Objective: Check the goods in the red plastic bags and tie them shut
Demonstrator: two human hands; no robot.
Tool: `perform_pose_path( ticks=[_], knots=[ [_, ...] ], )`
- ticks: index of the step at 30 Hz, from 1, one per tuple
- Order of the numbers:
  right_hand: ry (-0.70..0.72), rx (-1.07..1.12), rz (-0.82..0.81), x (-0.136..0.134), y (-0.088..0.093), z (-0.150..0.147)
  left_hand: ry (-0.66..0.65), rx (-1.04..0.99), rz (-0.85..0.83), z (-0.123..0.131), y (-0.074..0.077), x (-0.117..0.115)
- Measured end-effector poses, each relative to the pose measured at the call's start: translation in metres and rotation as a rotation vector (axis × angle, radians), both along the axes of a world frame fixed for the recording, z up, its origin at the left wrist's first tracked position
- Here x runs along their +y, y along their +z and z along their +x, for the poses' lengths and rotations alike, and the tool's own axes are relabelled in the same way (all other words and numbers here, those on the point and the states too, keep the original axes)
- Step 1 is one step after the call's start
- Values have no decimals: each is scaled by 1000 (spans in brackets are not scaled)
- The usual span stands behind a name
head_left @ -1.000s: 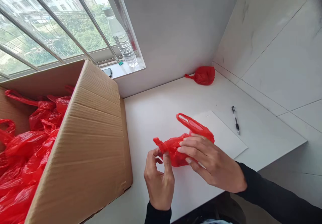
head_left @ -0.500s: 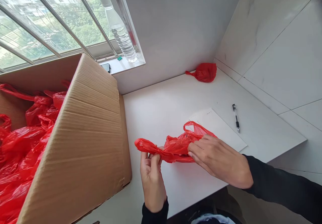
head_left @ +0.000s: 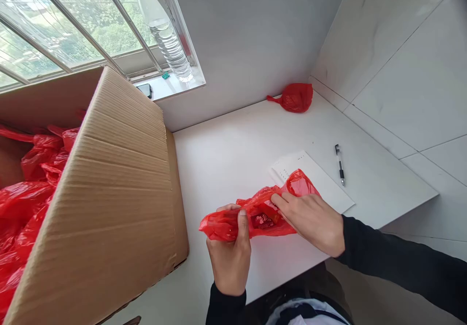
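A thin red plastic bag (head_left: 255, 201) is stretched between my two hands above the white table. My left hand (head_left: 231, 259) grips its left end, thumb on top and fingers behind the plastic. The right side of the bag is held by my right hand (head_left: 310, 218), with its fingers curled over the edge. Between the hands the bag gapes, and shiny dark red contents (head_left: 264, 220) show inside; what they are I cannot make out.
A cardboard box (head_left: 120, 208) full of red plastic bags (head_left: 25, 198) stands at the left. On the table (head_left: 219, 159) lie a paper sheet (head_left: 321, 174), a pen (head_left: 340, 165) and a knotted red bag (head_left: 296, 97). A water bottle (head_left: 170, 47) stands on the windowsill.
The bag's mouth has been pulled wider, and its contents now show. My left thumb has moved onto the top of the plastic. The view has shifted slightly.
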State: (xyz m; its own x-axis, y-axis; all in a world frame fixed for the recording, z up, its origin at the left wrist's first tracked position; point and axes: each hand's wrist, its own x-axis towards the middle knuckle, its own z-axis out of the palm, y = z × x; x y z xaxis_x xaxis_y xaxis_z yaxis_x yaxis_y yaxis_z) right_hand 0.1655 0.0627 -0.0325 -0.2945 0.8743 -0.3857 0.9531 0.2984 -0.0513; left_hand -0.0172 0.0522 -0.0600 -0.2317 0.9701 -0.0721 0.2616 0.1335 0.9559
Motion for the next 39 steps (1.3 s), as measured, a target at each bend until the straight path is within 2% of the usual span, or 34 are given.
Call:
perform_pose_path(
  ticks=[7, 11, 15, 19, 23, 26, 31, 35, 39],
  knots=[
    [48, -34, -9, 11, -27, -5, 38, -23, 48, 3, 3, -5],
    [76, -18, 15, 15, -26, -4, 65, -26, 37, 3, 4, -8],
    [106, 15, 57, 9, -21, -2, 174, -76, -10, 8, 16, -9],
    [156, 35, 103, 3, -31, -6, 232, -102, 33, 15, 24, -10],
    [162, 52, 120, 6, -42, -7, 250, -91, 8, 14, 22, -10],
    [147, 96, 120, 9, -35, -4, 299, -130, -60, 10, 20, -10],
    [59, 185, 135, 11, -19, -5, 288, -246, -117, 10, 19, -8],
    [-22, 218, 152, 10, -22, -12, 259, -258, -119, 12, 21, -9],
    [69, 244, 113, -1, -31, -15, 210, -257, -89, 8, 22, -11]
  ],
)
